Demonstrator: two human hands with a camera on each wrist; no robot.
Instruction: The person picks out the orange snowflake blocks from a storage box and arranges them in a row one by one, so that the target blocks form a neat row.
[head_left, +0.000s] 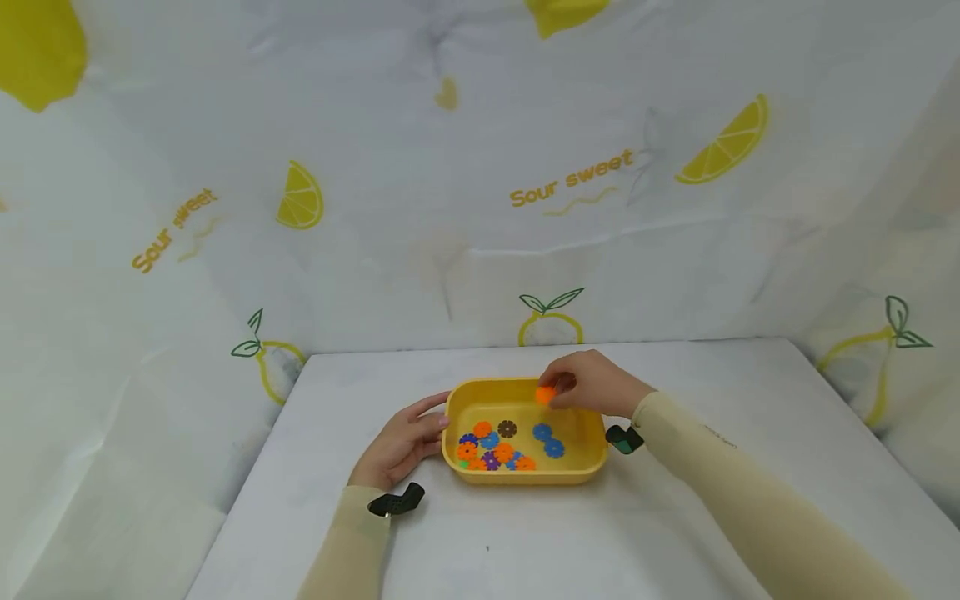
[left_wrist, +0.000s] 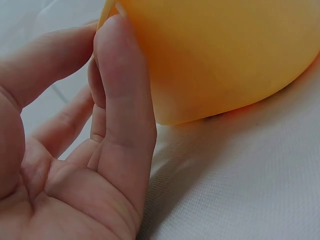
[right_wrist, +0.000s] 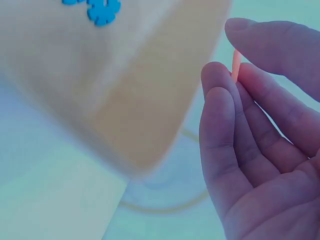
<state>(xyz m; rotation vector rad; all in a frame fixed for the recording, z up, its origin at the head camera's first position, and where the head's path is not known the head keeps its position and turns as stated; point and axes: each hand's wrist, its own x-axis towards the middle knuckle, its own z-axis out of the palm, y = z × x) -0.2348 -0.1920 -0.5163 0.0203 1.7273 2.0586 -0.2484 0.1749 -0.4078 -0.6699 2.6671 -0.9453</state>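
A yellow plastic tray [head_left: 525,478] stands on the white table, with several small notched plastic discs lying inside. My left hand [head_left: 402,443] holds the tray's left end at the rim; in the left wrist view its fingertips [left_wrist: 117,45] meet the tray wall [left_wrist: 225,60]. Over the tray's back right corner, my right hand [head_left: 596,385] pinches an orange notched disc [head_left: 545,395]. That same disc [right_wrist: 236,66] appears edge-on between thumb and fingers in the right wrist view. Two blue discs [head_left: 554,448] lie apart near the tray's middle right.
Orange, blue and purple discs [head_left: 491,460] cluster at the tray's front left, and a brown disc [head_left: 507,428] lies near its middle. The white table [head_left: 675,533] extends around the tray. A lemon-printed white cloth [head_left: 420,250] hangs behind it.
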